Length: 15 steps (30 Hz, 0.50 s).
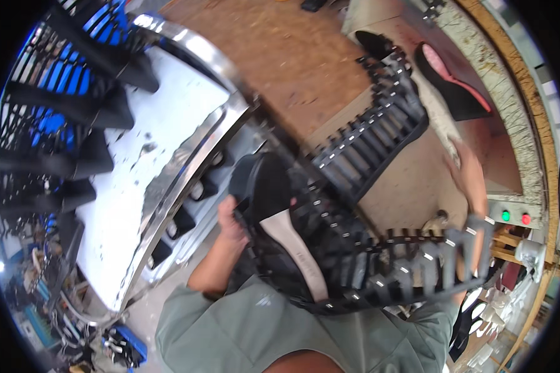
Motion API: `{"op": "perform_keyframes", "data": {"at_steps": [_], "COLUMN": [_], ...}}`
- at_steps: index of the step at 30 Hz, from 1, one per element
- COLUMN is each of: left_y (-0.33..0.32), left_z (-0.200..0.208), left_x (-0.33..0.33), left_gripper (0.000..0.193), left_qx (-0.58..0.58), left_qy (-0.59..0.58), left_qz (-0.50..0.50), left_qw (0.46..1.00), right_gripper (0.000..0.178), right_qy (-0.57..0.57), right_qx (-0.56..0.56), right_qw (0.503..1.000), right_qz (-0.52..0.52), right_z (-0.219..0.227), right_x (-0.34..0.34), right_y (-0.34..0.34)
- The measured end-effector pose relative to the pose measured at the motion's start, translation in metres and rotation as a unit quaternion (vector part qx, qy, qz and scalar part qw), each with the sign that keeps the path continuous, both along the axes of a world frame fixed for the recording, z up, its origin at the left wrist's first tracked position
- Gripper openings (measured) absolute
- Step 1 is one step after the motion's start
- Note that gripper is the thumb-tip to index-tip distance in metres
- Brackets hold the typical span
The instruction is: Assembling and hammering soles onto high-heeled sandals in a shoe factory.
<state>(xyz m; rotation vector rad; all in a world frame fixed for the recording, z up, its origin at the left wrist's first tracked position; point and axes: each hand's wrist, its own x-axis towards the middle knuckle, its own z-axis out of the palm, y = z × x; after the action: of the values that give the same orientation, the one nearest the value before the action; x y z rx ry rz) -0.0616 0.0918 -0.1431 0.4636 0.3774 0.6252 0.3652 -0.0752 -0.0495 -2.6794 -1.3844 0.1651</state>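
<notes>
My left hand is closed on the side of a tall black strappy sandal boot, its thumb showing at the edge of the sole. The sole is black at one end with a pale strip running along it. Its strapped shaft curves across to the right, in front of my right forearm. My right hand reaches out over the table, fingers apart and slightly blurred, at the end of a long pale strip. Beyond it lies a second strappy boot. A black wedge sole with a pink edge rests nearby.
To my left stands a machine with a shiny metal plate and black boot-shaped forms. The brown table spreads ahead. On the right are a panel with green and red buttons and more shoe parts.
</notes>
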Motion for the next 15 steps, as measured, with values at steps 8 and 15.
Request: {"op": "perform_keyframes", "data": {"at_steps": [8, 15], "left_y": [-0.061, -0.076], "left_z": [0.041, 0.041], "left_x": [-0.008, -0.051], "left_gripper": [0.103, 0.105], "left_qx": [0.014, 0.055], "left_qy": [-0.017, 0.003], "left_qz": [-0.152, -0.181], "left_qw": [0.988, 0.982], "right_gripper": [0.067, 0.059], "right_qy": [-0.082, 0.076], "right_qx": [-0.121, -0.104], "right_qw": [0.989, 0.991], "right_qz": [-0.002, -0.026], "right_z": [-0.036, -0.036], "right_x": [-0.137, -0.114], "right_y": [-0.103, -0.131]}}
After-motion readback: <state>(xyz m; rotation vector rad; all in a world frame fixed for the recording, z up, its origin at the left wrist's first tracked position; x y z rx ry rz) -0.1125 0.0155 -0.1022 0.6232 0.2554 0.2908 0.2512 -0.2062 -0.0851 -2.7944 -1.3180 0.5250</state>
